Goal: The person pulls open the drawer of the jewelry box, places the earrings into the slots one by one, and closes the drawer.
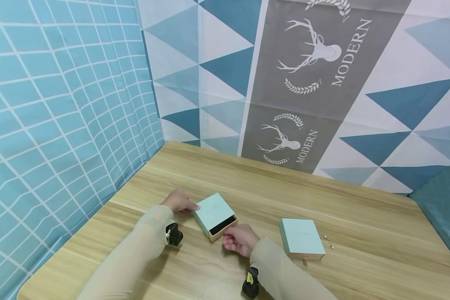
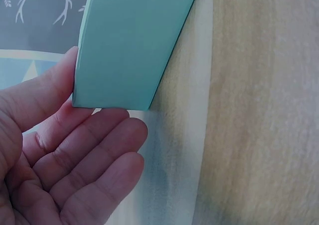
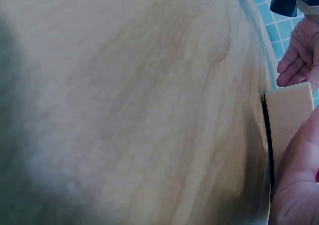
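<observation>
A mint-green drawer box (image 1: 214, 211) lies at an angle on the table, its cream inner drawer (image 1: 213, 236) partly out on the near side, with a dark interior showing. My left hand (image 1: 180, 201) holds the box's far-left end, thumb on the top edge; in the left wrist view the box's side (image 2: 127, 55) lies between thumb and fingers. At the drawer's front, my right hand (image 1: 241, 239) pinches with curled fingers, and its exact grip is hidden. The right wrist view shows the cream drawer front (image 3: 289, 117) and a sliver of red beside the hand.
A second mint-green box (image 1: 303, 236), closed with a small orange tab in front, sits to the right. Several small pale bits (image 1: 329, 246) lie beside it. Wood-grain table (image 1: 360, 216) surrounds both boxes, bounded by a tiled-pattern curtain (image 1: 60, 104) at left and a patterned backdrop (image 1: 225, 83).
</observation>
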The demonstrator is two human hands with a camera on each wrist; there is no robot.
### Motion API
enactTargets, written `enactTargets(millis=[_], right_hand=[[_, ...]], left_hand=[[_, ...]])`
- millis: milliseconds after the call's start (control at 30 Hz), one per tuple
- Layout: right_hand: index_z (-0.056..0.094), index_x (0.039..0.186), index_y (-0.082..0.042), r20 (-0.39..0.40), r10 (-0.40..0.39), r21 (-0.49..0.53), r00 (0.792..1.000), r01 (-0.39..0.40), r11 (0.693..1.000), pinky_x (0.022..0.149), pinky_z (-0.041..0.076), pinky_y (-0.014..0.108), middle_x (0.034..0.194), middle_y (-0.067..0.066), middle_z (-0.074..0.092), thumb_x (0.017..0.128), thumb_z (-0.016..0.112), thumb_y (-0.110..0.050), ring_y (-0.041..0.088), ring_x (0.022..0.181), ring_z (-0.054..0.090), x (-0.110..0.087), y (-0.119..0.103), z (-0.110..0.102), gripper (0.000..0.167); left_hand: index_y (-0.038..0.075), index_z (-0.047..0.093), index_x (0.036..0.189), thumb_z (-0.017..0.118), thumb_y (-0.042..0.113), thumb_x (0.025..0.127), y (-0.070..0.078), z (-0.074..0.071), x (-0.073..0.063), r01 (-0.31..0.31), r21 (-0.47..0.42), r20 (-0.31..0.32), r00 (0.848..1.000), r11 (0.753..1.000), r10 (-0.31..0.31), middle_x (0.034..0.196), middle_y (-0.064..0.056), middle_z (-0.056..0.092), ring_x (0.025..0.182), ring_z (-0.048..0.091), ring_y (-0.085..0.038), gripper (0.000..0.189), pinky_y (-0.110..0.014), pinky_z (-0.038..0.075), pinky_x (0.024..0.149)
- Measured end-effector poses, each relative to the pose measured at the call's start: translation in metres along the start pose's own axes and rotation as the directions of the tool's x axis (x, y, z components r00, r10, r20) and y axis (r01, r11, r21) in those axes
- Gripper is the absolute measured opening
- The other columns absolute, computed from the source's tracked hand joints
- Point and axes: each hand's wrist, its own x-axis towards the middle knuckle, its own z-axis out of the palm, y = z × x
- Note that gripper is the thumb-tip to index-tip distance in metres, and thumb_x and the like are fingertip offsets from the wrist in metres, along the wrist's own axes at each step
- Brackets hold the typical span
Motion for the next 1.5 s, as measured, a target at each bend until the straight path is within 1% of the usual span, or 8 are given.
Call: enactTargets(millis=[233, 400, 600, 700, 867, 1133, 1367, 1500], right_hand=[[0.055, 0.076, 0.0, -0.034, -0.031, -0.034, 0.999, 0.03, 0.999, 0.046, 0.046, 0.013, 0.057, -0.001, 0.054, 0.091, 0.049, 0.003, 0.002, 0.045, 0.051, 0.004, -0.002, 0.002, 0.016], [0.055, 0.076, 0.0, -0.069, -0.063, -0.077, 0.996, 0.058, 0.995, 0.045, 0.046, 0.014, 0.056, -0.001, 0.054, 0.09, 0.05, 0.003, 0.003, 0.045, 0.051, 0.005, -0.002, 0.008, 0.015], [0.055, 0.075, -0.001, -0.101, -0.069, -0.101, 0.993, 0.059, 0.993, 0.045, 0.047, 0.015, 0.056, -0.001, 0.054, 0.09, 0.05, 0.003, 0.004, 0.044, 0.051, 0.01, -0.002, 0.013, 0.016], [0.054, 0.074, -0.002, -0.096, -0.068, -0.108, 0.993, 0.057, 0.992, 0.045, 0.047, 0.015, 0.055, 0.0, 0.054, 0.091, 0.05, 0.001, 0.004, 0.044, 0.051, 0.012, -0.003, 0.013, 0.017], [0.055, 0.076, -0.001, -0.088, -0.062, -0.118, 0.994, 0.051, 0.992, 0.045, 0.047, 0.015, 0.056, 0.0, 0.054, 0.092, 0.052, -0.001, 0.004, 0.045, 0.051, 0.012, -0.004, 0.013, 0.016], [0.055, 0.076, -0.001, -0.082, -0.055, -0.122, 0.995, 0.045, 0.992, 0.043, 0.045, 0.015, 0.055, -0.001, 0.054, 0.091, 0.052, 0.001, 0.004, 0.043, 0.05, 0.013, -0.003, 0.014, 0.015], [0.059, 0.077, 0.0, -0.047, -0.126, -0.208, 0.991, 0.114, 0.971, 0.044, 0.047, 0.016, 0.057, 0.0, 0.056, 0.092, 0.054, -0.005, 0.004, 0.044, 0.051, 0.004, -0.005, 0.009, 0.017], [0.06, 0.084, 0.005, -0.016, -0.159, -0.217, 0.987, 0.152, 0.964, 0.046, 0.048, 0.017, 0.06, 0.002, 0.057, 0.091, 0.059, -0.008, 0.006, 0.047, 0.053, -0.009, -0.007, 0.004, 0.016]], left_hand=[[0.004, 0.062, 0.066, 0.079, 0.015, 0.079, 0.0, 0.002, 0.002, -0.02, 0.028, 0.006, 1.0, 0.999, 0.019, 0.068, -0.005, 0.063, 0.062, 0.062, -0.016, 0.024, -0.028, 0.053, 0.059], [0.002, 0.063, 0.07, 0.079, 0.015, 0.079, -0.001, 0.001, 0.002, -0.013, 0.031, -0.001, 1.0, 0.999, 0.013, 0.069, -0.005, 0.064, 0.062, 0.062, -0.017, 0.022, -0.029, 0.053, 0.059], [0.004, 0.061, 0.066, 0.08, 0.016, 0.078, -0.001, 0.001, 0.003, -0.01, 0.053, -0.009, 1.0, 0.999, 0.011, 0.065, -0.004, 0.062, 0.059, 0.06, -0.014, 0.025, -0.026, 0.051, 0.057], [0.006, 0.06, 0.064, 0.08, 0.016, 0.078, 0.0, 0.0, 0.002, -0.008, 0.061, -0.016, 1.0, 0.998, 0.009, 0.064, -0.003, 0.061, 0.058, 0.058, -0.014, 0.026, -0.026, 0.051, 0.056], [0.007, 0.058, 0.063, 0.08, 0.015, 0.078, 0.001, 0.0, -0.002, 0.004, 0.039, -0.026, 1.0, 0.999, -0.003, 0.064, -0.004, 0.061, 0.058, 0.058, -0.014, 0.028, -0.027, 0.052, 0.057], [0.008, 0.056, 0.062, 0.081, 0.014, 0.077, -0.004, 0.003, 0.0, 0.01, 0.026, -0.032, 0.999, 1.0, -0.009, 0.062, -0.004, 0.06, 0.057, 0.057, -0.014, 0.03, -0.027, 0.052, 0.056], [0.009, 0.054, 0.061, 0.079, 0.014, 0.078, 0.001, 0.0, -0.002, 0.012, 0.02, -0.015, 1.0, 1.0, -0.012, 0.062, -0.003, 0.059, 0.058, 0.056, -0.014, 0.031, -0.027, 0.052, 0.058], [0.01, 0.052, 0.058, 0.079, 0.014, 0.079, 0.004, -0.002, -0.004, 0.002, 0.039, 0.012, 1.0, 0.999, -0.002, 0.061, -0.002, 0.058, 0.058, 0.057, -0.014, 0.035, -0.027, 0.053, 0.059]])
